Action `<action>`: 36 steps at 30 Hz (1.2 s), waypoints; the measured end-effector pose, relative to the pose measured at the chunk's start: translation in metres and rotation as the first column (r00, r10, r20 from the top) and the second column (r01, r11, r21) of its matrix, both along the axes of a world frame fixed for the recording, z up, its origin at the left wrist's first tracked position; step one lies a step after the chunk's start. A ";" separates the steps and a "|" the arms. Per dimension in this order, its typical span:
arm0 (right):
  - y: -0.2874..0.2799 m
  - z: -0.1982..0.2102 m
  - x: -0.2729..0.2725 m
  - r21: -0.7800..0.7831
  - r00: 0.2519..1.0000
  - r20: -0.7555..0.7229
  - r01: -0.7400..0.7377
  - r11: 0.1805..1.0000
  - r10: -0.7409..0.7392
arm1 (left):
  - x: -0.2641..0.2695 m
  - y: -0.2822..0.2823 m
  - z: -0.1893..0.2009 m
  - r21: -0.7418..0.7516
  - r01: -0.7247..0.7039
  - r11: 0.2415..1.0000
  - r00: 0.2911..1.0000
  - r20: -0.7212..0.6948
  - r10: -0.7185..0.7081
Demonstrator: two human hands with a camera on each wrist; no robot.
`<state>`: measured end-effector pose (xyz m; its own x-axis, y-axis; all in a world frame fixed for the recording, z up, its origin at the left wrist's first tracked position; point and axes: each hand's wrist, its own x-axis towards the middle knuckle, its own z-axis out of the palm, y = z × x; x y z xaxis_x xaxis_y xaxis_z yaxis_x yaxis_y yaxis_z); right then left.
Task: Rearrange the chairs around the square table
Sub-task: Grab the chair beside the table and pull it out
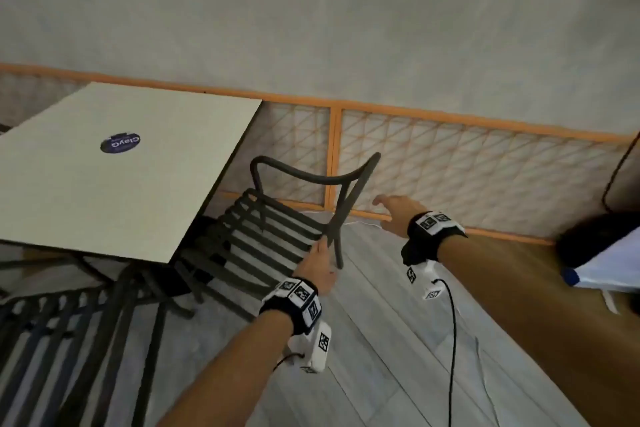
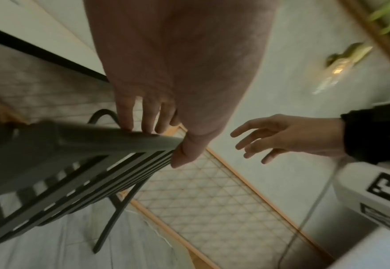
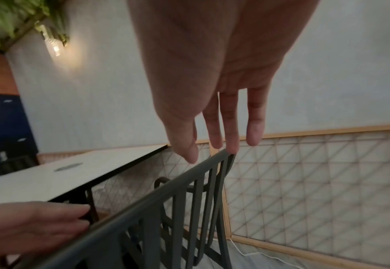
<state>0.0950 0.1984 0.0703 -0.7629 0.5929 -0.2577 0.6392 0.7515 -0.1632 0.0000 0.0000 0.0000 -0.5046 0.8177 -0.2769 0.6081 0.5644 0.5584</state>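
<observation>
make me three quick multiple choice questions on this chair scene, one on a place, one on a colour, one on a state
1. Where is the dark slatted chair relative to the square table?
A. On top of it
B. At its right edge in the head view, by the lattice panel
C. Behind the person

2. What colour is the round sticker on the table?
A. Red
B. Yellow
C. Blue

3. What is the right hand doing?
A. Reaching with fingers extended, gripping nothing
B. Gripping the table edge
C. Holding a cup

Answers: 1 B, the seat slats sit by the table's right edge in front of the lattice; 2 C, the sticker is dark blue; 3 A, the left wrist view shows its fingers spread and empty.
</observation>
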 end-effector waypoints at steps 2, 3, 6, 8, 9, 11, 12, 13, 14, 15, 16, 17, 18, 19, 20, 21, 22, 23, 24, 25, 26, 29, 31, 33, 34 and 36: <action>0.020 -0.003 -0.009 0.026 0.997 0.039 -0.064 0.998 0.063 | -0.001 0.013 -0.004 -0.063 -0.032 0.998 0.999 0.000 0.032; 0.032 -0.010 -0.016 0.031 0.993 0.063 -0.098 0.995 0.096 | -0.004 0.018 -0.007 -0.092 -0.050 0.994 0.999 -0.004 0.050; 0.058 -0.029 -0.043 0.052 0.971 0.124 -0.213 0.976 0.206 | -0.009 0.030 -0.014 -0.131 -0.081 0.988 0.996 0.029 0.085; 0.071 -0.045 -0.061 0.125 0.949 0.163 -0.291 0.949 0.269 | -0.016 0.035 -0.018 -0.145 -0.099 0.984 0.992 0.065 0.109; 0.079 -0.053 -0.071 0.161 0.937 0.181 -0.329 0.930 0.300 | -0.022 0.036 -0.024 -0.146 -0.110 0.983 0.988 0.095 0.125; 0.090 -0.067 -0.088 0.204 0.910 0.233 -0.389 0.898 0.342 | -0.031 0.037 -0.034 -0.132 -0.121 0.984 0.977 0.162 0.142; 0.096 -0.074 -0.095 0.218 0.899 0.263 -0.409 0.886 0.350 | -0.034 0.038 -0.036 -0.126 -0.124 0.984 0.969 0.197 0.147; 0.102 -0.082 -0.101 0.229 0.888 0.297 -0.422 0.877 0.350 | -0.038 0.039 -0.039 -0.118 -0.139 0.983 0.960 0.228 0.163; 0.106 -0.087 -0.107 0.238 0.876 0.332 -0.437 0.867 0.350 | -0.040 0.041 -0.039 -0.114 -0.159 0.981 0.950 0.251 0.184; 0.110 -0.091 -0.115 0.243 0.860 0.365 -0.457 0.856 0.356 | -0.043 0.044 -0.039 -0.105 -0.180 0.978 0.942 0.269 0.202; 0.113 -0.094 -0.123 0.247 0.844 0.389 -0.481 0.841 0.368 | -0.045 0.047 -0.037 -0.107 -0.193 0.975 0.935 0.282 0.216; 0.116 -0.096 -0.131 0.249 0.830 0.404 -0.505 0.826 0.386 | -0.048 0.050 -0.037 -0.110 -0.200 0.974 0.934 0.279 0.223; 0.117 -0.097 -0.139 0.245 0.816 0.420 -0.523 0.817 0.397 | -0.048 0.053 -0.035 -0.122 -0.197 0.973 0.938 0.266 0.224; 0.118 -0.093 -0.147 0.240 0.789 0.456 -0.554 0.798 0.411 | -0.051 0.055 -0.033 -0.126 -0.194 0.973 0.941 0.255 0.221; 0.122 -0.096 -0.150 0.213 0.759 0.508 -0.569 0.794 0.408 | -0.051 0.059 -0.039 -0.144 -0.182 0.973 0.940 0.266 0.215; 0.122 -0.092 -0.157 0.209 0.748 0.517 -0.582 0.786 0.417 | -0.052 0.058 -0.038 -0.142 -0.190 0.972 0.943 0.250 0.221; 0.124 -0.094 -0.161 0.214 0.735 0.530 -0.598 0.773 0.422 | -0.051 0.058 -0.039 -0.144 -0.187 0.972 0.945 0.244 0.217; 0.126 -0.095 -0.167 0.218 0.724 0.541 -0.613 0.759 0.429 | -0.055 0.060 -0.043 -0.138 -0.183 0.973 0.948 0.237 0.211; 0.129 -0.096 -0.172 0.229 0.719 0.533 -0.630 0.742 0.447 | -0.059 0.061 -0.044 -0.135 -0.179 0.974 0.953 0.224 0.206; 0.132 -0.098 -0.175 0.236 0.710 0.528 -0.650 0.722 0.466 | -0.062 0.063 -0.046 -0.135 -0.177 0.975 0.956 0.214 0.203; 0.135 -0.098 -0.179 0.240 0.695 0.534 -0.670 0.703 0.481 | -0.066 0.066 -0.047 -0.140 -0.180 0.974 0.956 0.206 0.207; 0.146 -0.100 -0.200 0.253 0.668 0.551 -0.705 0.663 0.500 | -0.081 0.076 -0.047 -0.146 -0.187 0.972 0.962 0.176 0.211; 0.153 -0.101 -0.218 0.249 0.662 0.547 -0.713 0.655 0.513 | -0.091 0.083 -0.043 -0.149 -0.206 0.967 0.957 0.173 0.231; 0.160 -0.100 -0.238 0.254 0.665 0.538 -0.714 0.652 0.519 | -0.104 0.091 -0.041 -0.150 -0.227 0.962 0.955 0.160 0.250; 0.164 -0.099 -0.249 0.256 0.663 0.536 -0.717 0.648 0.522 | -0.111 0.095 -0.040 -0.148 -0.239 0.960 0.952 0.160 0.262; 0.172 -0.099 -0.270 0.249 0.648 0.536 -0.734 0.632 0.541 | -0.125 0.103 -0.039 -0.141 -0.266 0.954 0.941 0.174 0.288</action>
